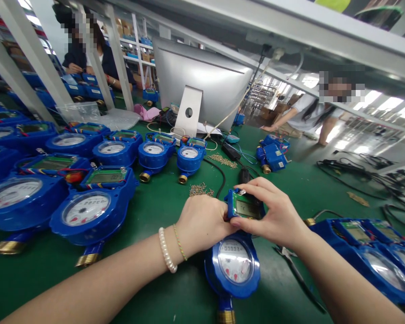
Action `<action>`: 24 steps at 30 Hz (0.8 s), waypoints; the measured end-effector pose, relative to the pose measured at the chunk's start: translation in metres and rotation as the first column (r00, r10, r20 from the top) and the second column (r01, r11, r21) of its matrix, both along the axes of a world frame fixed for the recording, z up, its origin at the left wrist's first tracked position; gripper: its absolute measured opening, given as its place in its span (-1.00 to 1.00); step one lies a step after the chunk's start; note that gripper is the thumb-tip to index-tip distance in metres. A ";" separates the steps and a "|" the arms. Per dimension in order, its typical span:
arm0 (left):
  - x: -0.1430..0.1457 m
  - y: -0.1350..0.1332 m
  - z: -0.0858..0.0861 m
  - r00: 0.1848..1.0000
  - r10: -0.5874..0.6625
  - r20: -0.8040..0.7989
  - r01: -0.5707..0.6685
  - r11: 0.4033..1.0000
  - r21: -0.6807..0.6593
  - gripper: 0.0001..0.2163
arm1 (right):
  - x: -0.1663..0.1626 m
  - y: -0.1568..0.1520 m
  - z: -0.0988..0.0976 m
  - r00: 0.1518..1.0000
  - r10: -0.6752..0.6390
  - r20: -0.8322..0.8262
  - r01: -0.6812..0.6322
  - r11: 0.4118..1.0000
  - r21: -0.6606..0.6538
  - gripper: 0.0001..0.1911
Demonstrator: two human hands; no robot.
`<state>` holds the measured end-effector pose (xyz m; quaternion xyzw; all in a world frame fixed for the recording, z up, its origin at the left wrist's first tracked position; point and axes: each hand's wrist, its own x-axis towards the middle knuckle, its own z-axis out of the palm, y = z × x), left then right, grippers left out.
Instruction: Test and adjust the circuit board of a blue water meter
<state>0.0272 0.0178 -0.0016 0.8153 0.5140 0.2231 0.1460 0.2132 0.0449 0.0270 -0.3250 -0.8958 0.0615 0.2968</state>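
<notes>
A blue water meter (232, 265) with a round white dial and a brass pipe end lies on the green bench in front of me. At its far end sits a green circuit board with a small grey display (247, 209) in a blue housing. My right hand (276, 211) grips this end, thumb on the near edge and fingers over the far edge. My left hand (205, 220) is closed against the left side of the housing; its fingertips are mostly hidden. A small heap of screws (201, 190) lies just beyond my left hand.
Several blue meters (87, 211) stand in rows at left, more meters (364, 252) at right. A second screw pile (223, 161), cables (351, 173) and a monitor (202, 76) lie beyond. A cable with metal clip (286, 253) is beside my right wrist. Two people are farther back.
</notes>
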 end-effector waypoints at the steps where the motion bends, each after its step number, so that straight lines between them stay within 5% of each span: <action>1: 0.001 -0.001 -0.001 1.000 0.013 -0.003 -0.013 1.000 0.011 -0.54 | 0.000 0.000 -0.001 1.000 0.000 -0.005 0.000 1.000 0.004 -0.45; 15: 0.008 -0.010 -0.016 0.983 0.128 0.135 -0.150 0.974 0.167 -0.72 | 0.008 -0.002 -0.020 0.999 0.025 -0.036 -0.025 1.000 -0.007 -0.46; 24: 0.007 -0.010 -0.016 0.976 0.196 0.091 -0.206 0.971 0.119 -0.90 | 0.002 0.006 -0.017 0.993 0.100 0.067 -0.095 0.993 -0.070 -0.48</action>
